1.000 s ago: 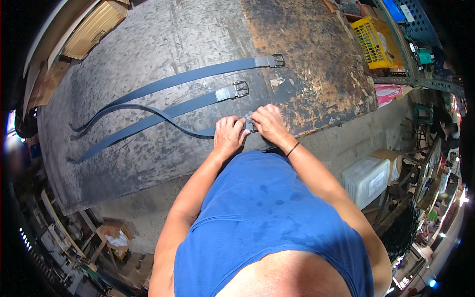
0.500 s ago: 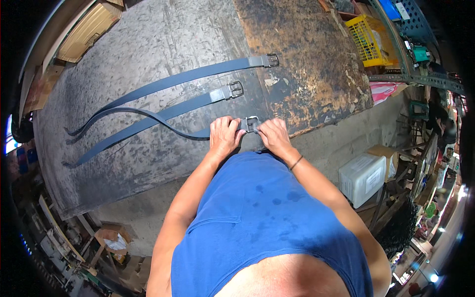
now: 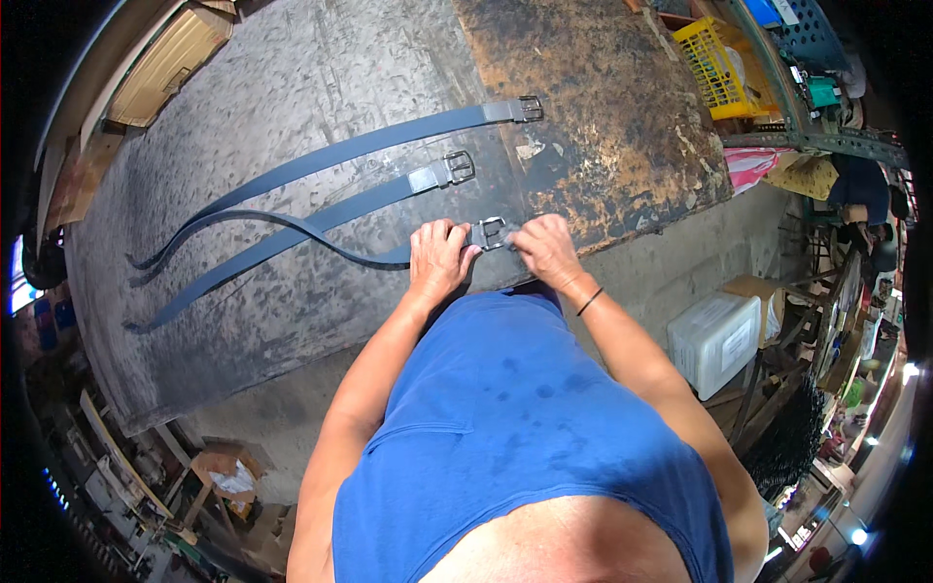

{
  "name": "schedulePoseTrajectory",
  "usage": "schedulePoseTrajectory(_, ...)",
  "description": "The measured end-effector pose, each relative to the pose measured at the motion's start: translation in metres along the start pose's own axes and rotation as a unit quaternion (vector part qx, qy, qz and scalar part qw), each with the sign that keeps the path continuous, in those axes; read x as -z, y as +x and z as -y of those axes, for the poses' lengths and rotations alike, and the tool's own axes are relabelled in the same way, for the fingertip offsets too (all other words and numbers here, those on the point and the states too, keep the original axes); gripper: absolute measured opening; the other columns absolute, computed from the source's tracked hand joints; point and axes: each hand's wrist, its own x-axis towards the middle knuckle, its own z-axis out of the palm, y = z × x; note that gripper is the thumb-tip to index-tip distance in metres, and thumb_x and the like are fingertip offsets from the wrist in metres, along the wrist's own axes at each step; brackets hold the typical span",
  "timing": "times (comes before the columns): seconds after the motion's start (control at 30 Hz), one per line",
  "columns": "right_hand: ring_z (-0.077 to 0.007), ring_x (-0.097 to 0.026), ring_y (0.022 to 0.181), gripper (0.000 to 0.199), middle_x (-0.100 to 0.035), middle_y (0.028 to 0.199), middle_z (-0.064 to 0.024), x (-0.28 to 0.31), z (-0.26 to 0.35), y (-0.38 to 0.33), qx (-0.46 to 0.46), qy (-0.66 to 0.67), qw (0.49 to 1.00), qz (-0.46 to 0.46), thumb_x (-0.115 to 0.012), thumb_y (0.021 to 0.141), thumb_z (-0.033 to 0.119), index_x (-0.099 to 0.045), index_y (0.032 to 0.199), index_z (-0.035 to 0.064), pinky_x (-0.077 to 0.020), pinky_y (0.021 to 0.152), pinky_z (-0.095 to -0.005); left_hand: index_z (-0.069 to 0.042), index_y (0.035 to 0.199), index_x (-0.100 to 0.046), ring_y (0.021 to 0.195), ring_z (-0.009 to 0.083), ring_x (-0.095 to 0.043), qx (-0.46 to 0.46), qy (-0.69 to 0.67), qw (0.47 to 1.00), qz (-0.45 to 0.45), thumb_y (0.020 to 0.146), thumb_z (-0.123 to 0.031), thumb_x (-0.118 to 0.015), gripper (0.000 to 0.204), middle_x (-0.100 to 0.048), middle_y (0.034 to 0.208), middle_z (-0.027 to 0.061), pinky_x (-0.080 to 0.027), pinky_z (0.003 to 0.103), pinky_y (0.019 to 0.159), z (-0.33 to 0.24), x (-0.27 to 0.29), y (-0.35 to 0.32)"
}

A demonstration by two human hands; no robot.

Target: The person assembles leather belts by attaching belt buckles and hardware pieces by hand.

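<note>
Just above the middle of the frame, I am clamping the left hand (image 3: pixel 440 257) on a long, flat, dark-blue belt (image 3: pixel 382 256), beside its rectangular metal buckle (image 3: pixel 493 233). The right hand (image 3: pixel 547 251) is hovering at the buckle's right edge, fingers bunching; whether they are gripping anything I cannot tell. Two similar dark-blue buckled belts (image 3: pixel 360 143) are lying toward the upper left on the scuffed grey-and-brown desk (image 3: pixel 292 107).

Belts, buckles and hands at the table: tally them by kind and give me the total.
Belts: 3 (far belt, middle belt, near belt)
Buckles: 3 (far buckle, middle buckle, near buckle)
Hands: 2 (left hand, right hand)
Total: 8
</note>
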Motion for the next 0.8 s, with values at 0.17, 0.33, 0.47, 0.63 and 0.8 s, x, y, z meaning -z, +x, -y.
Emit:
schedulePoseTrajectory(0.17, -0.0259, -0.055, 0.092, 0.02, -0.056, 0.087, -0.0024, 0.004, 0.001, 0.008, -0.063, -0.004, 0.997, -0.055, -0.072, 0.074, 0.01, -0.066, 0.091, 0.0157, -0.0413, 0.086, -0.0424, -0.011, 0.114, -0.063, 0.104, 0.0305, -0.052, -0.003, 0.007, 1.0, 0.003, 0.08, -0.029, -0.076, 0.04, -0.056, 0.107, 0.0102, -0.039, 0.045, 0.089, 0.002, -0.001, 0.0)
schedulePoseTrajectory(0.33, -0.0269, -0.054, 0.092, 0.018, -0.055, 0.086, -0.004, -0.013, 0.027, 0.008, 0.036, 0.037, 0.998, -0.022, -0.07, 0.074, 0.01, -0.064, 0.09, 0.0156, -0.041, 0.086, -0.0436, -0.01, 0.12, -0.06, 0.105, 0.0325, -0.053, 0.004, 0.0, 1.0, -0.013, 0.078, -0.026, -0.078, 0.048, -0.057, 0.108, 0.012, -0.04, 0.045, 0.087, 0.0, 0.0, 0.0)
schedulePoseTrajectory(0.47, -0.0281, -0.053, 0.092, 0.016, -0.056, 0.087, -0.0052, 0.005, -0.026, -0.01, -0.087, -0.047, 0.995, -0.033, -0.067, 0.075, 0.013, -0.065, 0.091, 0.0146, -0.04, 0.086, -0.0439, -0.01, 0.119, -0.058, 0.104, 0.0327, -0.053, -0.016, 0.004, 1.0, -0.017, 0.077, -0.026, -0.079, 0.049, -0.057, 0.107, 0.012, -0.041, 0.045, 0.086, 0.003, 0.001, 0.0)
schedulePoseTrajectory(0.63, -0.0303, -0.056, 0.088, 0.02, -0.061, 0.088, -0.008, 0.035, -0.05, 0.019, -0.179, 0.002, 0.977, -0.117, -0.065, 0.085, 0.013, -0.07, 0.104, 0.0125, -0.0442, 0.079, -0.0411, -0.009, 0.106, -0.057, 0.097, 0.0312, -0.055, -0.037, 0.002, 0.999, -0.028, 0.074, -0.022, -0.081, 0.042, -0.057, 0.101, 0.0102, -0.042, 0.043, 0.08, 0.003, -0.001, 0.002)
schedulePoseTrajectory(0.8, -0.0286, -0.054, 0.085, 0.023, -0.056, 0.084, -0.0068, 0.027, 0.023, 0.067, -0.008, 0.071, 0.996, -0.047, -0.069, 0.079, 0.012, -0.069, 0.101, 0.0167, -0.0436, 0.077, -0.0422, -0.008, 0.102, -0.056, 0.09, 0.0309, -0.057, -0.053, 0.007, 0.997, -0.064, 0.072, -0.019, -0.081, 0.04, -0.057, 0.096, 0.0104, -0.044, 0.042, 0.074, 0.003, -0.005, 0.003)
